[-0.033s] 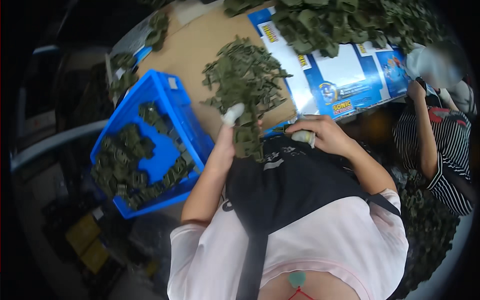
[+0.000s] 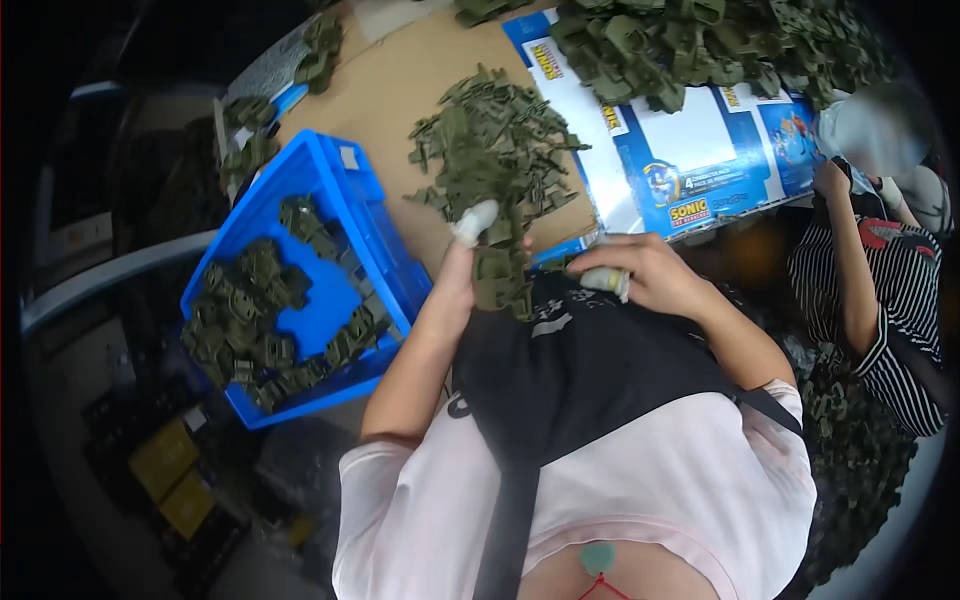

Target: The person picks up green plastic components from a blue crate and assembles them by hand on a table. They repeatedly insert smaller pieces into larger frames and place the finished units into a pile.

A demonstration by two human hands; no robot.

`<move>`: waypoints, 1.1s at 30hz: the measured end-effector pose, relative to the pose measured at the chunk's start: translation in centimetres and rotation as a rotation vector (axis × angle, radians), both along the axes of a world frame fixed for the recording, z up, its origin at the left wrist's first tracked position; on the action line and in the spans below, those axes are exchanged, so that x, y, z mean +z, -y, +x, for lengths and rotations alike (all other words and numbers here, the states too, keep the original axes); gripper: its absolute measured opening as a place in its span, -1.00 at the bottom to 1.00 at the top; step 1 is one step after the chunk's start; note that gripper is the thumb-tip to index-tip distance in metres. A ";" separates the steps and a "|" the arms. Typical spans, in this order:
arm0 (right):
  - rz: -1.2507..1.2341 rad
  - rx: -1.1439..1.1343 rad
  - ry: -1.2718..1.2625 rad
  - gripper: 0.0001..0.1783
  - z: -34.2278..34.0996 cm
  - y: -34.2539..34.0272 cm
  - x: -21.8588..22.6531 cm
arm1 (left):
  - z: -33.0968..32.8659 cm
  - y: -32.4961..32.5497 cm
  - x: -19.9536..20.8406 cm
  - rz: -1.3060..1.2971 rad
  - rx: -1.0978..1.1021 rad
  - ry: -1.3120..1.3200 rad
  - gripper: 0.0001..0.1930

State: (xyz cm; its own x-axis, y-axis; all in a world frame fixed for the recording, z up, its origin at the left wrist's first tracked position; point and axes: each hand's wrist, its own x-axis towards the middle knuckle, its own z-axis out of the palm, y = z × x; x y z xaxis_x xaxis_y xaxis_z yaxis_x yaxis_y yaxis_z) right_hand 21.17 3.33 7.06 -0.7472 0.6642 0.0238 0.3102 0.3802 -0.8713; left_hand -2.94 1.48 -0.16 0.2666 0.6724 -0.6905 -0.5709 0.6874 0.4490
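Note:
My left hand [image 2: 465, 262], its thumb wrapped in white, closes round a dark green moulded plastic buckle-like piece [image 2: 503, 280] that hangs over the table's near edge. To its right, my right hand [image 2: 640, 272] pinches a small green plastic part [image 2: 556, 265], mostly hidden by the fingers; one of its digits wears a pale wrapping. The two hands are a short way apart, above my black apron [image 2: 600, 350]. Just beyond my left hand lies a loose heap of small green plastic parts [image 2: 530, 135] on brown cardboard [image 2: 375, 100].
A blue crate [image 2: 335, 180] at the left holds several green buckle-like pieces [image 2: 240, 310]. More green pieces [image 2: 680, 45] are piled at the far right on a blue and white printed carton sheet [image 2: 670, 150]. Another person in a striped top [image 2: 830, 270] works at the right.
The view has shifted slightly. My left hand and its green piece sit a little farther right, and the small part at my right fingers shows less.

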 end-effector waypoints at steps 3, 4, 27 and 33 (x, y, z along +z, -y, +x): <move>0.109 0.146 0.093 -0.70 -1.7 0.3 -1.1 | 1.2 -0.1 -0.2 -0.045 0.032 -0.006 -0.59; 0.144 0.192 0.142 -0.69 -2.0 0.3 -1.5 | 1.9 -0.3 0.5 -0.029 0.035 -0.039 -0.59; -0.409 -0.434 0.035 -0.50 -9.2 -5.4 -11.9 | -5.0 -2.6 -2.5 0.202 0.533 -0.251 -0.61; -0.170 -0.557 -0.147 -0.48 -13.0 -5.3 -18.6 | -3.1 -3.6 -3.2 0.299 0.373 0.023 -0.46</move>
State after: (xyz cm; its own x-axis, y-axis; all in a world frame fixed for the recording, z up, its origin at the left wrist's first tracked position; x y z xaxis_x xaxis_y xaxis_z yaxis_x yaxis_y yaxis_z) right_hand 8.13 8.66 -11.54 -0.2822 0.9585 -0.0404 0.2941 0.0463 -0.9547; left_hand -6.02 5.05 -3.39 -0.0178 0.8934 -0.4489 -0.7659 0.2764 0.5805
